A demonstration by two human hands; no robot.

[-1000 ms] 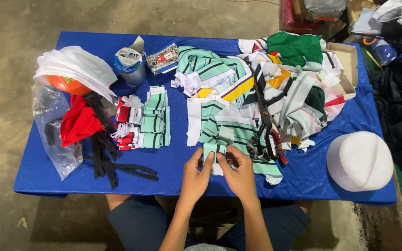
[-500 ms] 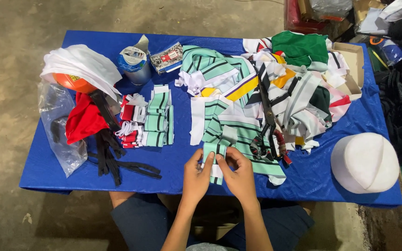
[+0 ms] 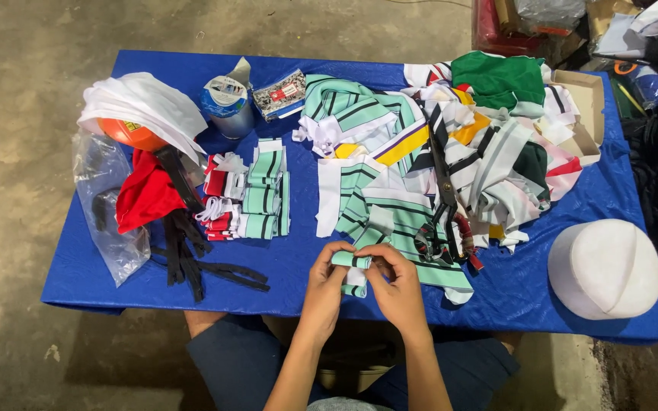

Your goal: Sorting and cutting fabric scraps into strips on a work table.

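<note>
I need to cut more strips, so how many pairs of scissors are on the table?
1: black scissors lie on the striped fabric pile, just right of both hands. More may be hidden under the cloth.

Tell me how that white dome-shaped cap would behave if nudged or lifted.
The white cap keeps a rounded dome shape on the blue table, so it probably holds its form. It looks light, likely sliding rather than rolling, since it seems to sit flat.
</note>
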